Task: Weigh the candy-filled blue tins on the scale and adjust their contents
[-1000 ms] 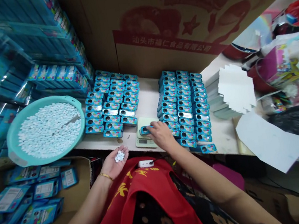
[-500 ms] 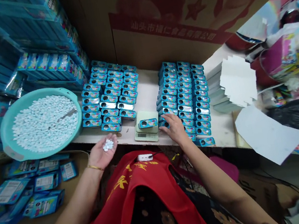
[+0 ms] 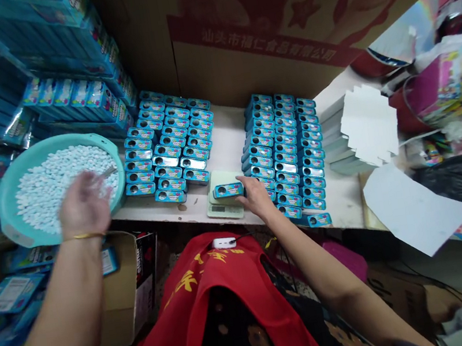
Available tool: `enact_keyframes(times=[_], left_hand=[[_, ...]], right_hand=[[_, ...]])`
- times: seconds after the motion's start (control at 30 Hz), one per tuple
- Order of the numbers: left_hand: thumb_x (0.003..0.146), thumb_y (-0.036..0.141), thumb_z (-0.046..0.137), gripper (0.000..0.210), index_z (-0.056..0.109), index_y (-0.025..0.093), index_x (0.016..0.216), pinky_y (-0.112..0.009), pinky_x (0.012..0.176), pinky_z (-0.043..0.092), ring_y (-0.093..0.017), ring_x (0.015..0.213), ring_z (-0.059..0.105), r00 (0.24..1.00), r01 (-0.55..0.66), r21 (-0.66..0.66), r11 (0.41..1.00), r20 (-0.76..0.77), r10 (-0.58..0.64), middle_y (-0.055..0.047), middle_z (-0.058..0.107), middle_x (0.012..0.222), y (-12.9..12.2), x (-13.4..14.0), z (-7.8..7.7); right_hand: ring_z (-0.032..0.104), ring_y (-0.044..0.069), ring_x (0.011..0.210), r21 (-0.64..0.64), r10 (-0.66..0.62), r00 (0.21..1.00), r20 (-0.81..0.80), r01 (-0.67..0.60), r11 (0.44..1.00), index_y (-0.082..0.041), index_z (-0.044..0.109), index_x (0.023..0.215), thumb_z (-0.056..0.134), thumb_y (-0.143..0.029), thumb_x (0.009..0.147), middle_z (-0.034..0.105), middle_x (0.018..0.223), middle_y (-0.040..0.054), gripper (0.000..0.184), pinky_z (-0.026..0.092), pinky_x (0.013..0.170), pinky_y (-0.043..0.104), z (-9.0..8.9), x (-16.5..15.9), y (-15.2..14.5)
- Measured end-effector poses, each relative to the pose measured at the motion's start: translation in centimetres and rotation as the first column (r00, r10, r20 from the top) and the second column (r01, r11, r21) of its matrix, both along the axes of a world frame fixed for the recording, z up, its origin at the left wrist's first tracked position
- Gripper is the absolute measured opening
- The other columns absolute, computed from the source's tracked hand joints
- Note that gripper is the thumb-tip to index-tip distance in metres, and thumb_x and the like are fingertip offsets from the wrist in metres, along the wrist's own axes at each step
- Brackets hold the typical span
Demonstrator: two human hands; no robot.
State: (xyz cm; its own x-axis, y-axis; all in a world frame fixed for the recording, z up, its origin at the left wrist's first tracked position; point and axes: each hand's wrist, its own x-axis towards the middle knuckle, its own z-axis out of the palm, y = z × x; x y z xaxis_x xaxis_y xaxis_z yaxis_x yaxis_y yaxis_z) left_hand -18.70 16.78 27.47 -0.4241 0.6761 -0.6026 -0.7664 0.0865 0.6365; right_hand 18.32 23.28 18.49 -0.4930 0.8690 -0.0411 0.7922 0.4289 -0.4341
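My left hand (image 3: 84, 207), smeared by motion, is over the turquoise basin (image 3: 9, 228) of pale blue-white candies (image 3: 44, 173). Its fingers are too blurred to tell what they hold. A metal utensil (image 3: 108, 172) lies among the candies beside that hand. On a small pale kitchen scale (image 3: 225, 212) lies a small blue candy tin (image 3: 227, 190) with a round dark spot on top. My right hand (image 3: 255, 197) has its thumb and finger around the right end of this tin. Rows of similar blue tins (image 3: 172, 122) stand to the left, and more tins (image 3: 284, 170) stand to the right.
A large cardboard box (image 3: 238, 49) walls off the back of the white table (image 3: 225, 139). Packed blue cartons (image 3: 56, 37) are stacked at the left. White card blanks (image 3: 369, 122) stand on the right. An open carton (image 3: 123, 307) with blue packs sits below the basin.
My left hand, which held candies in its palm near the table edge, has moved left over the basin. My right hand has shifted left from the right rows to the tin on the scale.
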Motion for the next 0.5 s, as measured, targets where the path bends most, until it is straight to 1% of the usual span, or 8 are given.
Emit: enact_keyframes(times=[0.03, 0.07, 0.1, 0.17, 0.27, 0.33, 0.4, 0.5], left_hand=[[0.083, 0.030, 0.044, 0.019, 0.058, 0.018, 0.090, -0.025, 0.076, 0.049, -0.014, 0.091, 0.058, 0.998, 0.055, 0.071, 0.996, -0.047, -0.051, -0.001, 0.065, 0.090, -0.3, 2.6, -0.3], [0.083, 0.029, 0.043, 0.024, 0.059, 0.013, 0.090, -0.032, 0.079, 0.049, -0.019, 0.093, 0.058, 0.983, 0.182, 0.059, 0.981, 0.008, -0.183, -0.007, 0.066, 0.091, -0.6, 5.1, -0.7], [0.084, 0.029, 0.042, 0.027, 0.060, 0.011, 0.092, -0.036, 0.080, 0.048, -0.022, 0.095, 0.057, 0.958, 0.265, 0.035, 0.964, 0.101, -0.267, -0.011, 0.065, 0.094, -0.8, 7.5, -1.4], [0.083, 0.031, 0.043, 0.029, 0.061, 0.011, 0.093, -0.038, 0.080, 0.047, -0.023, 0.095, 0.058, 0.916, 0.315, -0.039, 0.948, 0.275, -0.292, -0.014, 0.063, 0.098, -1.0, 11.2, -3.1], [0.082, 0.034, 0.044, 0.031, 0.061, 0.011, 0.093, -0.038, 0.081, 0.046, -0.022, 0.090, 0.059, 0.863, 0.313, -0.020, 0.950, 0.423, -0.276, -0.014, 0.063, 0.095, -0.3, 14.1, -5.6], [0.083, 0.036, 0.043, 0.032, 0.062, 0.011, 0.091, -0.035, 0.077, 0.047, -0.019, 0.080, 0.061, 0.825, 0.315, 0.030, 0.948, 0.485, -0.290, -0.011, 0.065, 0.086, 0.3, 14.9, -6.5], [0.085, 0.035, 0.038, 0.036, 0.064, 0.010, 0.086, -0.029, 0.071, 0.047, -0.015, 0.070, 0.061, 0.803, 0.319, 0.051, 0.946, 0.517, -0.298, -0.009, 0.065, 0.076, 0.9, 15.3, -6.7], [0.088, 0.032, 0.030, 0.044, 0.065, 0.008, 0.075, -0.023, 0.066, 0.045, -0.011, 0.061, 0.060, 0.795, 0.329, 0.042, 0.943, 0.526, -0.301, -0.006, 0.064, 0.065, 1.5, 15.7, -6.1]], right_hand=[[0.047, 0.026, 0.106, -0.022, 0.004, 1.000, -0.007, -0.004, 1.000, -0.015, 0.047, 0.116, 0.058, -0.019, 0.070, 0.055, 0.112, 0.0112, 0.047, 0.037, 0.086, 0.040, -0.3, -0.5, 0.2], [0.050, 0.025, 0.103, -0.046, 0.007, 1.000, -0.023, -0.009, 0.999, -0.015, 0.049, 0.112, 0.058, -0.018, 0.069, 0.057, 0.109, 0.0103, 0.044, 0.037, 0.086, 0.040, -0.4, -1.0, 0.3], [0.052, 0.024, 0.099, -0.064, 0.009, 0.999, -0.050, -0.012, 0.998, -0.016, 0.051, 0.109, 0.058, -0.018, 0.069, 0.059, 0.105, 0.0091, 0.041, 0.037, 0.086, 0.039, -0.3, -1.4, 0.3], [0.054, 0.021, 0.093, -0.058, 0.030, 0.993, -0.115, -0.037, 0.998, -0.017, 0.051, 0.106, 0.056, -0.020, 0.071, 0.060, 0.100, 0.0066, 0.035, 0.037, 0.087, 0.038, 0.6, -2.3, 0.1], [0.049, 0.021, 0.100, 0.095, 0.188, 0.975, -0.116, -0.178, 0.979, -0.020, 0.048, 0.112, 0.050, -0.019, 0.076, 0.057, 0.106, 0.0072, 0.037, 0.032, 0.092, 0.040, 3.8, -3.7, -0.9], [0.045, 0.022, 0.104, 0.200, 0.355, 0.935, -0.015, -0.345, 0.917, -0.020, 0.046, 0.117, 0.047, -0.016, 0.079, 0.054, 0.112, 0.0083, 0.038, 0.029, 0.093, 0.041, 6.3, -4.9, -1.8], [0.044, 0.023, 0.103, 0.256, 0.492, 0.865, 0.099, -0.500, 0.828, -0.019, 0.046, 0.118, 0.042, -0.014, 0.083, 0.053, 0.113, 0.0096, 0.036, 0.030, 0.090, 0.042, 8.3, -6.3, -2.7], [0.043, 0.023, 0.099, 0.280, 0.620, 0.747, 0.242, -0.665, 0.692, -0.016, 0.051, 0.111, 0.036, -0.012, 0.085, 0.052, 0.111, 0.0109, 0.030, 0.035, 0.083, 0.041, 9.4, -8.3, -3.5]])
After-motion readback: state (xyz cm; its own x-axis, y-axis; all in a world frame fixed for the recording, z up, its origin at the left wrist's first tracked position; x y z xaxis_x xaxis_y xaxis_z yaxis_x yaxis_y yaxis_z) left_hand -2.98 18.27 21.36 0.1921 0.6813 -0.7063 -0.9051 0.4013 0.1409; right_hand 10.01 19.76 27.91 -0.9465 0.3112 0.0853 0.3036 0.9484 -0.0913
